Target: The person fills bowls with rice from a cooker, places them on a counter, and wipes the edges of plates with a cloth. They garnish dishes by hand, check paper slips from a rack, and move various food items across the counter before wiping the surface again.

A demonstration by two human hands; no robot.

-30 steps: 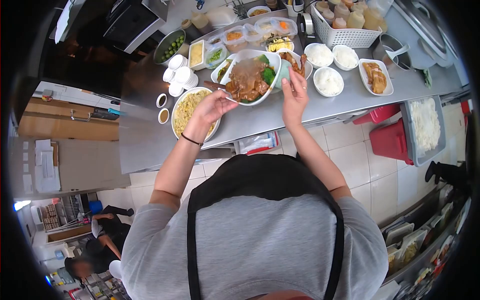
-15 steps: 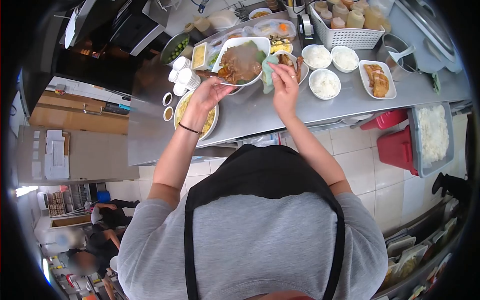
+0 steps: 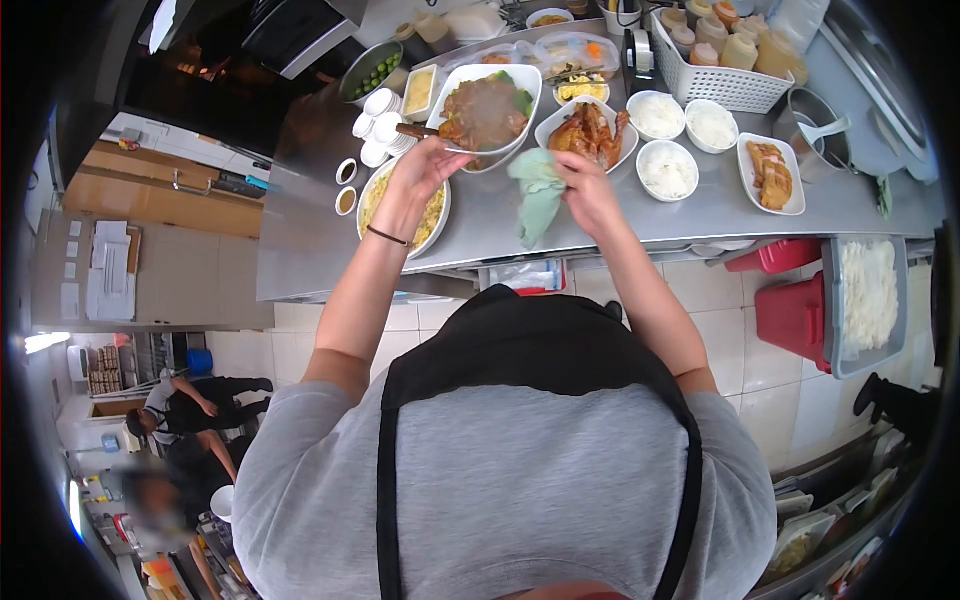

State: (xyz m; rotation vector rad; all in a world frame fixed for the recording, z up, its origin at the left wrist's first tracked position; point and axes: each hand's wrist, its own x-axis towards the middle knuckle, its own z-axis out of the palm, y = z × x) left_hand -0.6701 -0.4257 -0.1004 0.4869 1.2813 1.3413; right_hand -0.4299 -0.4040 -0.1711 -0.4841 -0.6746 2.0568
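- the left hand has its fingers curled in under the near edge of the white bowl, grasping it; the fingers of the right hand pinch a green cloth.
- the bowl sits just beyond the left fingers, held at one edge; whether it also rests on the white dish below cannot be told.
- it looks heavy for its size – a stiff, smooth-walled vessel, likely slippery where sauce gets on the rim, and perhaps breakable.
- best taken with one set of fingers under each side and kept level, since a one-edge hold could let it tip; the haze over the food suggests heat.
- the cloth should be light and limp, easy to pinch anywhere – it hangs in loose folds to the left of the right fingers.
- the bowl is glossy white, filled with brown, saucy meat, with greens at the side away from the left fingers; a brown handle juts out just above those fingers.
- beyond the right fingers, a glazed brown roast bird lies in a dish on the metal tabletop; yellow rice is below the left fingers.
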